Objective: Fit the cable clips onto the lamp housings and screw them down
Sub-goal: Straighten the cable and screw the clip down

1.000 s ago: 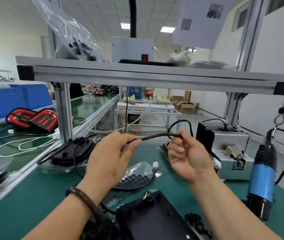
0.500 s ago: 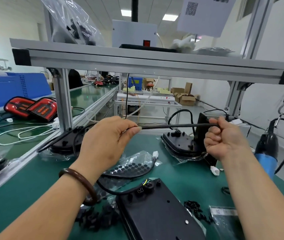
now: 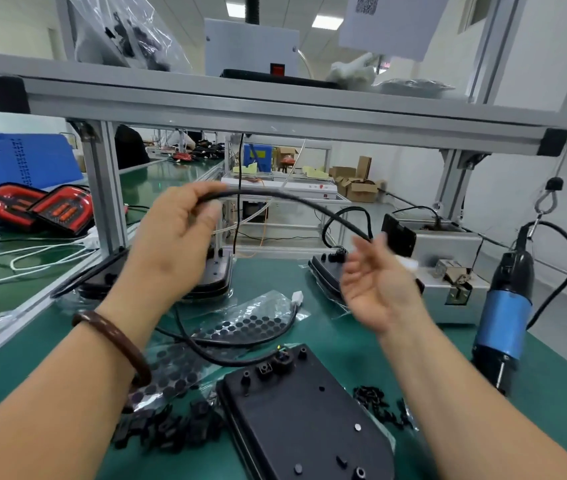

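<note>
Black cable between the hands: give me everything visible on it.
The black cable is thin, round and looks rubber-sheathed. It leaves the near lamp housing at its far edge, loops over the mat, rises behind the left hand, which pinches it, then arcs through air to the right hand. Blur hides whether that hand grips it.

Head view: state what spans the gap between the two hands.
In the head view the black cable arches from the left hand, which pinches it, to the blurred fingertips of the right hand.
</note>
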A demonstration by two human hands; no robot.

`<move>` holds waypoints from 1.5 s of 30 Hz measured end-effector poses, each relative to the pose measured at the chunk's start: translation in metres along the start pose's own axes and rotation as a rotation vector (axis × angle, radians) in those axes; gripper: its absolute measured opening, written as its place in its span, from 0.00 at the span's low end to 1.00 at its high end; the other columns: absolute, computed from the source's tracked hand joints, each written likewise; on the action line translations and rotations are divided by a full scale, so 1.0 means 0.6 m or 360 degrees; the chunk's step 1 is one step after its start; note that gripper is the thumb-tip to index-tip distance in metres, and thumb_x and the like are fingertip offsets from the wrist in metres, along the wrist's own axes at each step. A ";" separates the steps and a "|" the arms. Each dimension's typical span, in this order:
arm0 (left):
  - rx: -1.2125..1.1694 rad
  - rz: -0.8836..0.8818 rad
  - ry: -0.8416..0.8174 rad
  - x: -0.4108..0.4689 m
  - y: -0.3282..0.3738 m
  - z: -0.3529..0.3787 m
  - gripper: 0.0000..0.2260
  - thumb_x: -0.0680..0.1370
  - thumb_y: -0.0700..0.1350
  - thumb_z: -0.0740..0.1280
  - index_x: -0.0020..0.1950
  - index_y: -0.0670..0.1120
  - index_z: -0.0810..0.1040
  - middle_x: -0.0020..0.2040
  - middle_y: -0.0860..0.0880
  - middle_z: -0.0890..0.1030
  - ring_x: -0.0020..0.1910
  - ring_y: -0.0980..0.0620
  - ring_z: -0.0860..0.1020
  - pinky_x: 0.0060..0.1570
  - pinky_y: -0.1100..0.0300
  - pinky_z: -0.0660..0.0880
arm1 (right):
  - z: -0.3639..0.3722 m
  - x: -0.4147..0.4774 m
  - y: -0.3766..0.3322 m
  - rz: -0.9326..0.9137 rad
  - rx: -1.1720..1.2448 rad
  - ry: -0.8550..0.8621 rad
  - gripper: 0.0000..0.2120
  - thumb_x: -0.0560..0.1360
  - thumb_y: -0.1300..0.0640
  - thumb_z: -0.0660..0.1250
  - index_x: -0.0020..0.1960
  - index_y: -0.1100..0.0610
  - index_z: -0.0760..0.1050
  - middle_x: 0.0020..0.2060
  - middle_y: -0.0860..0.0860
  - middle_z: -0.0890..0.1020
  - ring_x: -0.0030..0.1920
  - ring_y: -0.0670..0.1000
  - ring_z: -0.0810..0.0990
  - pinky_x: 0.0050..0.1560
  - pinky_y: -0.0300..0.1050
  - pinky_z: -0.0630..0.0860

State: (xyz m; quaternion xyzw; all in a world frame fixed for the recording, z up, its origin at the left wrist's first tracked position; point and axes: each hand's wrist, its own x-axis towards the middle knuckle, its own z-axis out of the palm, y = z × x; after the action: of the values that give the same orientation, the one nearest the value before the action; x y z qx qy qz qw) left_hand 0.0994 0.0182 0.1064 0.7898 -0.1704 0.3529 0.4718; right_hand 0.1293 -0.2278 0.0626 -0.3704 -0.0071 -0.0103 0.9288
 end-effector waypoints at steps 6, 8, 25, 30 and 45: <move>-0.1141 -0.0585 -0.0077 0.017 0.012 -0.018 0.22 0.81 0.33 0.56 0.71 0.51 0.68 0.54 0.55 0.78 0.48 0.62 0.74 0.48 0.65 0.68 | 0.066 -0.060 0.043 0.0066 -0.2352 -0.1258 0.13 0.66 0.44 0.76 0.49 0.46 0.83 0.28 0.37 0.76 0.30 0.36 0.72 0.32 0.25 0.65; -0.1442 -0.0660 -0.0108 0.021 0.014 -0.030 0.23 0.79 0.32 0.56 0.71 0.51 0.69 0.56 0.48 0.79 0.44 0.59 0.75 0.50 0.62 0.71 | 0.084 -0.077 0.043 0.0030 -0.2566 -0.1357 0.11 0.68 0.45 0.76 0.47 0.47 0.83 0.27 0.37 0.74 0.30 0.36 0.72 0.32 0.26 0.64; -0.0046 -0.0599 -0.0693 -0.120 -0.007 0.121 0.16 0.73 0.36 0.66 0.46 0.59 0.71 0.40 0.55 0.82 0.47 0.53 0.80 0.50 0.58 0.75 | 0.077 -0.078 0.008 0.0146 -0.2008 -0.0850 0.12 0.82 0.60 0.58 0.40 0.55 0.71 0.32 0.54 0.77 0.23 0.41 0.74 0.24 0.32 0.69; 0.0290 -0.0352 -0.0645 -0.137 0.019 0.110 0.14 0.67 0.45 0.76 0.38 0.65 0.77 0.26 0.63 0.74 0.41 0.63 0.79 0.37 0.78 0.67 | 0.070 -0.070 0.010 0.0162 -0.1885 -0.0855 0.10 0.81 0.62 0.59 0.41 0.57 0.71 0.33 0.55 0.77 0.24 0.41 0.76 0.26 0.33 0.73; -0.0407 -0.0594 -0.0917 -0.128 -0.027 0.103 0.14 0.69 0.31 0.74 0.39 0.52 0.85 0.37 0.46 0.85 0.41 0.53 0.83 0.47 0.65 0.78 | 0.083 -0.079 0.018 0.0110 -0.2152 -0.0847 0.07 0.78 0.65 0.64 0.42 0.61 0.69 0.31 0.57 0.78 0.26 0.47 0.78 0.30 0.36 0.79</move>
State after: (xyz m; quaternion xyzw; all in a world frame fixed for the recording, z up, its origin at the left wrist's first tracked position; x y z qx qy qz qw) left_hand 0.0802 -0.0325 0.0221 0.8090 -0.1920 -0.0002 0.5556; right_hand 0.0816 -0.1850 0.0903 -0.8533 -0.2131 0.1073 0.4635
